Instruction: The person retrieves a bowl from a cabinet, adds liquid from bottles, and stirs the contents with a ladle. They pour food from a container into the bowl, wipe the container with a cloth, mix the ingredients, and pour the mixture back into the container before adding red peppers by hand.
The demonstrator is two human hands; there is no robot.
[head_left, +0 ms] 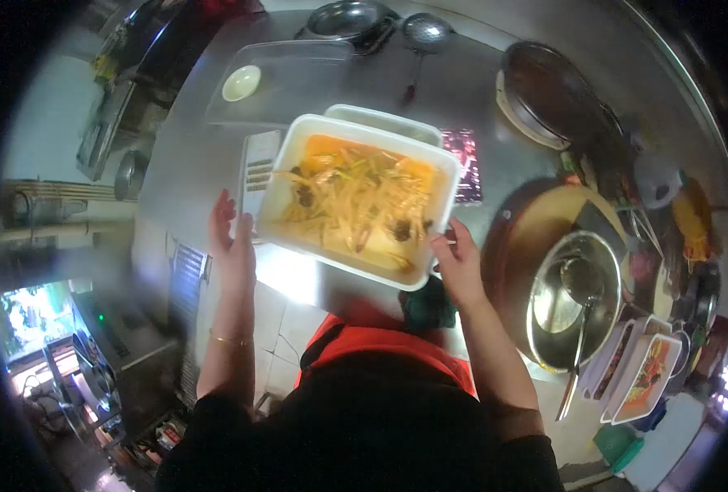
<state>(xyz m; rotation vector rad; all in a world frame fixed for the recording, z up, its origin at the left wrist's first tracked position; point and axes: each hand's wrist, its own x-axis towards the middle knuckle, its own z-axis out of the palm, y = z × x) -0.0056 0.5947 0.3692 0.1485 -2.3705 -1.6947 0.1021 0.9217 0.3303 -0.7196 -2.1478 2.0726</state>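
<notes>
A white rectangular food container (349, 265) holds pale shredded strips and dark pieces in orange liquid. It sits in front of me, slightly turned, and overlaps a second white container (380, 120) behind it. My right hand (460, 264) closes on its lower right corner, fingers curled at the rim. Beside the left wall is my left hand (232, 230), its fingers spread and its thumb close to the container's edge. A pale flat box (255, 156) lies behind that hand, partly covered by the container. A pink printed packet (465, 164) shows at the right side.
At the right stand a round wooden board (536, 221) and a metal bowl (548, 307) with a ladle (579, 344). Other filled white containers (651, 373) sit beyond. A small bowl (241, 83), a skimmer (426, 33) and pans (343, 20) are at the back of the steel counter (183, 148).
</notes>
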